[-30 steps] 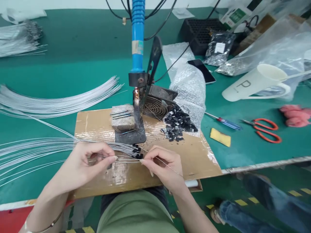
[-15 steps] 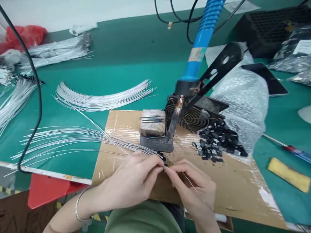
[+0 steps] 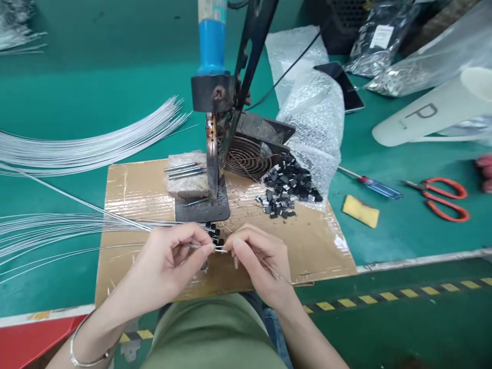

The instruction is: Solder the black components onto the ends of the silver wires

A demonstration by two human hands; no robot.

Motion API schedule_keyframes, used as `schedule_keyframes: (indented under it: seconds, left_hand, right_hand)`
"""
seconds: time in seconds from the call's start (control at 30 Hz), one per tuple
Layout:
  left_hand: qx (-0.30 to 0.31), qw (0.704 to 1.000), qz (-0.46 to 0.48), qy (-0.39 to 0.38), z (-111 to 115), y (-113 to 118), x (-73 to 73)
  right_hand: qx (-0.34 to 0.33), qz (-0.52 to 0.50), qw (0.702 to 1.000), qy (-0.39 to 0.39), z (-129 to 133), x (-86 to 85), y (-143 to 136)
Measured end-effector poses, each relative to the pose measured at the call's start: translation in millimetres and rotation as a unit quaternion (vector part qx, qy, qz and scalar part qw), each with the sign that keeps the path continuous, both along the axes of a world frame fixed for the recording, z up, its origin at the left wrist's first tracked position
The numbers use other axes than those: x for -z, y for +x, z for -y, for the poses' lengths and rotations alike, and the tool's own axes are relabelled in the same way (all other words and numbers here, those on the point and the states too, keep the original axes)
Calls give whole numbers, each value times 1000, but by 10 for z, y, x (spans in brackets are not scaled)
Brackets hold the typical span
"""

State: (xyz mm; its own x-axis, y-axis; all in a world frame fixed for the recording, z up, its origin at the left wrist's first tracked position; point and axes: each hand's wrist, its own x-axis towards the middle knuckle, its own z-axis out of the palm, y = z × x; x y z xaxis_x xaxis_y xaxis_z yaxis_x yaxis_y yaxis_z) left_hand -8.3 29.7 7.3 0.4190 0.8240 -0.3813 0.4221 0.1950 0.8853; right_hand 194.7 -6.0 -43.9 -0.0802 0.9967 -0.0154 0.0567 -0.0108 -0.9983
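Our left hand (image 3: 169, 266) and right hand (image 3: 263, 259) both pinch a thin white wire (image 3: 219, 250) over the flat brown cardboard sheet (image 3: 315, 243); the tall white handled mug (image 3: 448, 107) reads "P".

So the wires (image 3: 126, 224) look silvery-white with black end pieces (image 3: 211, 230), bench (image 3: 115, 92) is solid green, cardboard (image 3: 307, 246) brown, sponge (image 3: 360, 211) yellow, scissor handles (image 3: 448, 220) orange-red, floor tape (image 3: 388, 295) striped yellow and black.

The wires (image 3: 130, 221) look smooth, the cardboard (image 3: 311, 248) glossy, the block (image 3: 185, 190) rough.
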Motion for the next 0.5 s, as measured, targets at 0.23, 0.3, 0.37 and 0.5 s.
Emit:
schedule_keyframes:
  seconds: [0.23, 0.3, 0.37, 0.5]
  left_hand:
    - [-15, 1000, 9, 11, -8, 11, 1]
    - [-23, 999, 7, 24, -10, 24, -14]
    - [-25, 999, 4, 34, -10, 34, -30]
    - [-26, 999, 5, 36, -4, 44, -44]
  right_hand:
    - [-25, 9, 998, 49, -24, 20, -45]
    - [-23, 5, 998, 57, -30, 29, -51]
    - [-20, 9, 997, 69, -33, 30, -45]
    - [-35, 27, 994, 98, -36, 15, -20]
